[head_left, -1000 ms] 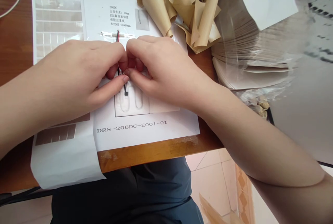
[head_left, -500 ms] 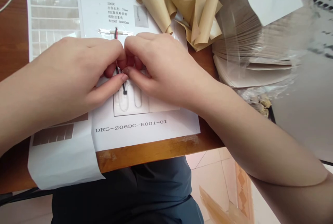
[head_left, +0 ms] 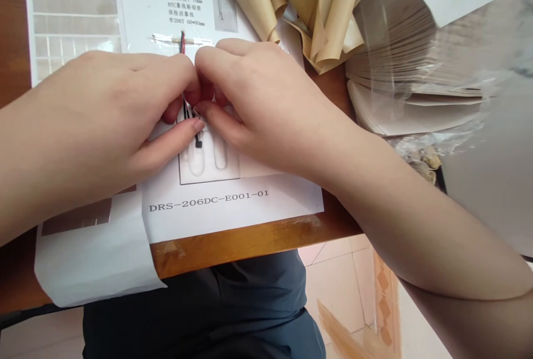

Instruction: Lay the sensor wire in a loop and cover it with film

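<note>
Shifted left in frame, left hand and right hand pinch a red-and-black wire on a printed sheet (desk edge just below).

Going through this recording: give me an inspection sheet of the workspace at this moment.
Surface: wooden table under a printed sheet marked DRS-206DC-E001-01.
Job's things: foil strip on the sheet, crossed by red and black wires.
Hands: left hand and right hand meet over the wires; the fingers hide whether they grip them.
Cables: the wires pass under the fingers and reappear below, ending at a black tip.
Clutter: curled tan paper; stack of paper in clear plastic.
Surroundings: tiled floor; the person's dark trousers.
</note>
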`<action>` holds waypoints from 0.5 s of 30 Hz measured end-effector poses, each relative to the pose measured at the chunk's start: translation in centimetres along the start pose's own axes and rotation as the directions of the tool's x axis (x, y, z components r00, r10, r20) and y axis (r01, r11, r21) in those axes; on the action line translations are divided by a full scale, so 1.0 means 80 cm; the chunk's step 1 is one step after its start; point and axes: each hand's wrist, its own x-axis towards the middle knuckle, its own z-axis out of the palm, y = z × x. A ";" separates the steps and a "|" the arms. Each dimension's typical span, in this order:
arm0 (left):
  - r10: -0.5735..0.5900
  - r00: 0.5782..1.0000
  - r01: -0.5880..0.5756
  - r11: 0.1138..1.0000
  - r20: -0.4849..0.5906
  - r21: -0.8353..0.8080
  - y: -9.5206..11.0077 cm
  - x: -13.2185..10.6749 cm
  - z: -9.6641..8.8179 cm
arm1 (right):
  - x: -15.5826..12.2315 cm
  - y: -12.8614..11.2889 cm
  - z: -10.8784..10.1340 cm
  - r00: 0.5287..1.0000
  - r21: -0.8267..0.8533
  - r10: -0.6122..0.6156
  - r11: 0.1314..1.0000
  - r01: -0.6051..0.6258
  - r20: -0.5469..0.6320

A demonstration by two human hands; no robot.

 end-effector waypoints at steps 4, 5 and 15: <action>-0.012 1.000 0.012 1.000 0.007 -0.002 0.001 0.001 0.000 | 0.000 0.000 0.000 1.000 0.016 0.005 1.000 -0.005 0.002; -0.013 1.000 0.013 1.000 0.008 -0.005 0.000 0.001 0.000 | 0.000 0.000 0.000 1.000 0.019 0.007 1.000 -0.007 0.001; -0.096 0.995 0.097 0.995 0.040 -0.028 -0.003 0.003 -0.002 | -0.001 0.007 0.005 1.000 0.024 -0.015 1.000 0.015 -0.022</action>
